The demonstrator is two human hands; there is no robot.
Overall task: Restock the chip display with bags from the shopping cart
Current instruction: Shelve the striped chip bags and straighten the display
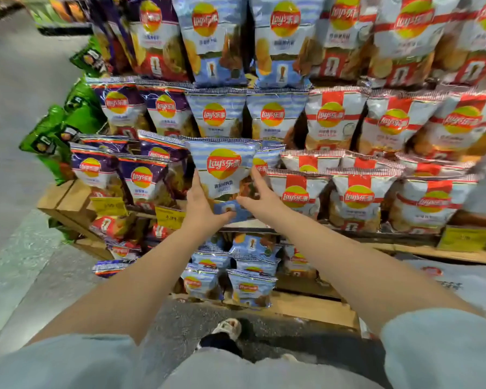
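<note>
At frame centre, a blue-striped Lay's bag (pixel 224 171) is being seated into the display's blue column, grasped by the left hand (pixel 201 204); the right hand (pixel 260 196) rests released against its edge. Rows look nearly full; the cart is unseen.

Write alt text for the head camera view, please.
Two bare hands set a blue chip bag into a tiered display: the left hand grips its lower left edge, the right hand touches its right side. Purple bags sit left, red-and-white bags right.
</note>
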